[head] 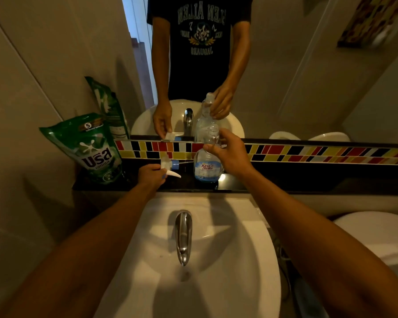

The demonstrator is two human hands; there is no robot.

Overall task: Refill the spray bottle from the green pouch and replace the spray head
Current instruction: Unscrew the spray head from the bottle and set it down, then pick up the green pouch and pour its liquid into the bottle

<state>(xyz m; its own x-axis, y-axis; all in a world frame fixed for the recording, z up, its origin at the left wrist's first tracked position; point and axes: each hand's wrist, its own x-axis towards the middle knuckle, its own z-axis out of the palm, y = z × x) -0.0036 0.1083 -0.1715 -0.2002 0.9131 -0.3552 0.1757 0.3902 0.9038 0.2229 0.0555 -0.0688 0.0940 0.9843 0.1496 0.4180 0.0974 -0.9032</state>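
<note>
Here, nearest the camera, our two bare forearms reach out over a white sink (251, 260), its chrome faucet (183, 235) pointing back toward us. To the right, part of a white toilet (377, 235) shows beside the basin. Beyond the sink runs a dark ledge (308, 180), where our left hand (151, 174) is closed around the spray head (168, 166), white trigger jutting right and blue collar facing the bottle. Just beside it, our right hand (230, 152) grips the neck of the clear spray bottle (208, 161), which stands upright on the ledge with its mouth open and uncapped; a blue-and-white label wraps its lower body. At the ledge's left end, the green pouch (94, 150) leans upright against the wall, apart from both hands. Behind the ledge, a strip of multicoloured tiles (319, 153) borders a mirror (296, 76), which reflects the bottle, the pouch and a person in a dark printed T-shirt.
</note>
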